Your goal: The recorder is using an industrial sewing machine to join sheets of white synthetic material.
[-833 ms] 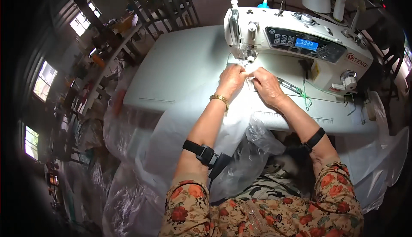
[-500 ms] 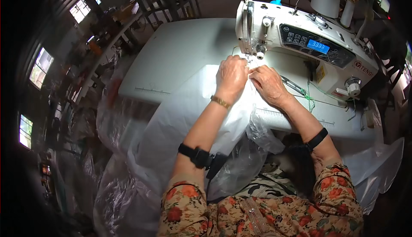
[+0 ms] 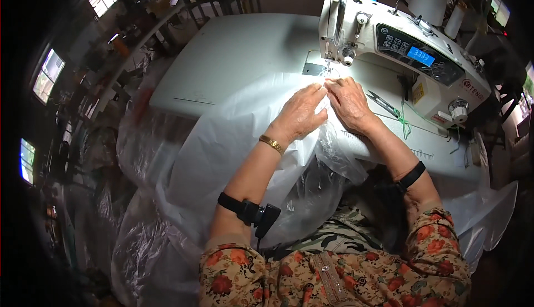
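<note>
A thin white translucent sheet (image 3: pixel 245 123) lies over the left of a sewing machine table and hangs off its near edge. Its far edge reaches the presser foot (image 3: pixel 327 70) of the white sewing machine (image 3: pixel 364 45). My left hand (image 3: pixel 303 109) rests on the sheet just short of the foot, thumb and fingers closed on its edge. Right beside it, my right hand (image 3: pixel 349 104) pinches the same edge, fingertips nearest the needle. Crinkled clear plastic film (image 3: pixel 334 154) hangs below my hands.
Black-handled thread snips (image 3: pixel 382 104) and tangled green thread (image 3: pixel 405 122) lie right of my right hand, under the machine arm. A lit control panel (image 3: pixel 420 57) faces me. White thread cones (image 3: pixel 428 4) stand behind. More clear plastic (image 3: pixel 139 240) hangs at the left.
My hands have drawn back a little from the needle, the left one more, uncovering the metal needle plate. The whole view has shifted slightly.
</note>
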{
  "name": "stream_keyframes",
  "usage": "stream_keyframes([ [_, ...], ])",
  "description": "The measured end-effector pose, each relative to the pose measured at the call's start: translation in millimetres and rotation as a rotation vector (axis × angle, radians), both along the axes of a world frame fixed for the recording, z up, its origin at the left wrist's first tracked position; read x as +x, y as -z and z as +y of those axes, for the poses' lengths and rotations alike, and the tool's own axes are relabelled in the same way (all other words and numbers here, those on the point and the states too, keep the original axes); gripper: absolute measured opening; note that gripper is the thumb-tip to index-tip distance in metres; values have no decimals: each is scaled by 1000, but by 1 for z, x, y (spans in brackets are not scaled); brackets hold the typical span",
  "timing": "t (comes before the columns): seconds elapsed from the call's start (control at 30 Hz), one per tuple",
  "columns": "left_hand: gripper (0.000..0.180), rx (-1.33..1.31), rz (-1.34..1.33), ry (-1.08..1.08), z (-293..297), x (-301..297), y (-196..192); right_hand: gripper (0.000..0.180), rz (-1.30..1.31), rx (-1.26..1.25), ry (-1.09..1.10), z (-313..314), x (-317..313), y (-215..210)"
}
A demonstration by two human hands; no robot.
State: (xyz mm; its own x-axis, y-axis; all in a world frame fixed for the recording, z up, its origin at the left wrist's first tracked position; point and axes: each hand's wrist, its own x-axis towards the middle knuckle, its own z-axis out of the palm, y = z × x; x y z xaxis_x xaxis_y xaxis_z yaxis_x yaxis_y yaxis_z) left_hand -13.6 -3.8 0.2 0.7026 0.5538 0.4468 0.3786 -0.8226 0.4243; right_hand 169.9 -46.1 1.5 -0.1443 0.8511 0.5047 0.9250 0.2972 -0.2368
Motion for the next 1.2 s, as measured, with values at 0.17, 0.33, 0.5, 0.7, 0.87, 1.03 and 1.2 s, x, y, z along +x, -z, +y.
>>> stream_keyframes([
  [0.17,47,-25,33,34,9,-1,-7,29,-25,-5,-3,5,2,-2],
  [0.33,44,-77,63,53,15,3,-8,27,-17,-8,-17,10,5,-3],
  [0.5,28,-29,30,35,20,7,-4,21,16,80,5,15,5,1],
  [0.7,22,41,9,2,28,17,0,19,77,88,62,19,9,4],
  [0.87,16,48,50,-30,35,27,-2,25,550,-38,57,30,20,4],
  [1.03,14,46,53,-24,36,30,-1,29,981,14,-78,47,31,11],
  [1.2,18,54,44,-40,37,32,2,28,1093,47,-114,53,33,18],
])
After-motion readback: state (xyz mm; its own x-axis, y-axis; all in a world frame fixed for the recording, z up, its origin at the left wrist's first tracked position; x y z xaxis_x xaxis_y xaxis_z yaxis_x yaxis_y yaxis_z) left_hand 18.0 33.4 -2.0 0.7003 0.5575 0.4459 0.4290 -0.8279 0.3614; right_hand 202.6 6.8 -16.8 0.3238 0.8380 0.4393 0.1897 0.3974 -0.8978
